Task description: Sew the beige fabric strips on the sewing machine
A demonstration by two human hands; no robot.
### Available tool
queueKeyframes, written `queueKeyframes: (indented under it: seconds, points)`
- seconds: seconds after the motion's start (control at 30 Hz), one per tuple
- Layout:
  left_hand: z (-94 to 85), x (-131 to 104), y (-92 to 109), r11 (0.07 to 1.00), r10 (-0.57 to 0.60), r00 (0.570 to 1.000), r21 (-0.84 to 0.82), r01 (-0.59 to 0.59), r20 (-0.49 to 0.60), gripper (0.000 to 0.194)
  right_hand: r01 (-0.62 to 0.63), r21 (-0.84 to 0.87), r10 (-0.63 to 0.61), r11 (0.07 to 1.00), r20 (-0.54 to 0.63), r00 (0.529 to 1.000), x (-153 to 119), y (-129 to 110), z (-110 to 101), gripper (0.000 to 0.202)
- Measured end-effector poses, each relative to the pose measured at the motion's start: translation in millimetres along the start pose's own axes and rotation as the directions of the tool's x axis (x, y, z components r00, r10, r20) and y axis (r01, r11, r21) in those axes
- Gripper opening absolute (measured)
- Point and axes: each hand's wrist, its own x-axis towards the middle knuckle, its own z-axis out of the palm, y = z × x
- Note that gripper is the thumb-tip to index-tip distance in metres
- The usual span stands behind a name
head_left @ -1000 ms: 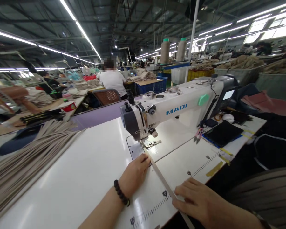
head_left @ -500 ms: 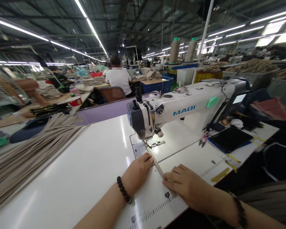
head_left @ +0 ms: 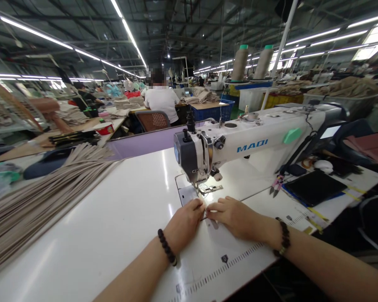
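Fingertips all but meeting at a MAQI sewing machine (head_left: 253, 157), a person's right hand (head_left: 234, 216) pinches a narrow fabric strip (head_left: 203, 199); whether the left hand (head_left: 185, 220) grips or merely presses it cannot be told. Mostly hidden by fingers, the strip lies on the worktop (head_left: 119, 218), its long axis pointing toward 11 o'clock and the presser foot (head_left: 198, 190), left hand slightly nearer.

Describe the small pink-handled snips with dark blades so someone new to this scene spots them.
Find the long white sewing machine with blue MAQI lettering. Near the foot of its picture-right end, just left of a flat black rectangular slab, are the snips. Pink handles and pointed blades set them apart from that slab.
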Motion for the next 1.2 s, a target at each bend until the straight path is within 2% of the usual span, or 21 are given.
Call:
queueKeyframes:
  seconds: [0.2, 0.37, 0.6, 0.87, 1.07, 1.2]
  points:
    - [-0.8, 2, -2, 0.999, -0.014, 0.999, 0.044, 0.015, -0.032, 0.02, 0.056, -0.029, -0.058, 0.998, -0.04, 0.998, 16, 16, 2, 0.027]
    - [-1.2, 3, -8, 0.998, -0.048, 0.997, 0.026, 0.05, -0.061, 0.02, 0.031, -0.104, -0.038, 0.994, -0.058, 0.998, 25, 23, 5, 0.027]
    - [-0.5, 4, -12, 0.997, -0.077, 0.995, 0.01, 0.078, -0.069, 0.02, 0.004, -0.116, -0.014, 0.993, -0.083, 0.996, 28, 23, 9, 0.037]
    - [0.2, 7, -12, 0.994, -0.099, 0.991, 0.042, 0.103, -0.088, 0.02, -0.059, -0.119, 0.049, 0.991, -0.089, 0.995, 30, 22, 10, 0.031]
    - [-1.7, 10, -19, 0.991, -0.134, 0.987, -0.01, 0.133, -0.093, 0.021, -0.044, -0.174, 0.029, 0.984, -0.088, 0.996, 32, 25, 11, 0.032]
    - [-4.3, 11, -23, 0.987, -0.156, 0.986, -0.04, 0.154, -0.052, 0.021, -0.002, -0.226, -0.018, 0.974, -0.086, 0.996, 34, 26, 11, 0.034]
